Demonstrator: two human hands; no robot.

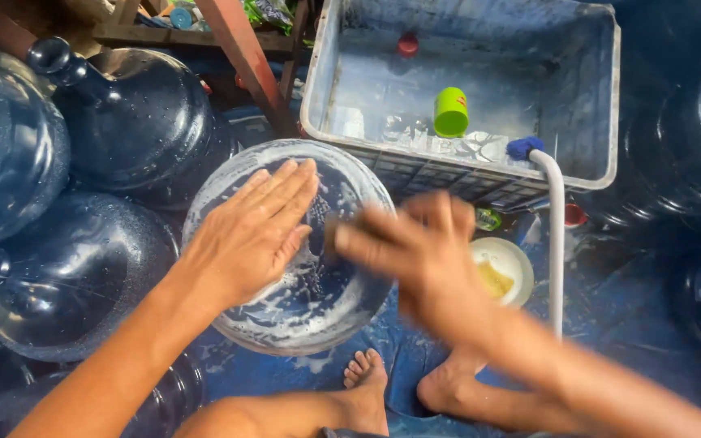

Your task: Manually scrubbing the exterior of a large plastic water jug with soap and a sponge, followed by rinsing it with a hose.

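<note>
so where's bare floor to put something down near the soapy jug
Bare blue floor right of the white hose, below the grey plastic tub. Left is crowded with blue water jugs; the soapy jug, small white bowl and feet fill the middle.

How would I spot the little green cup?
Find the big grey plastic tub at the top, its floor wet. The small bright green plastic cup lies tipped inside, just behind the blue-tipped white hose hooked over the rim. Nothing else in the tub is green.
</note>
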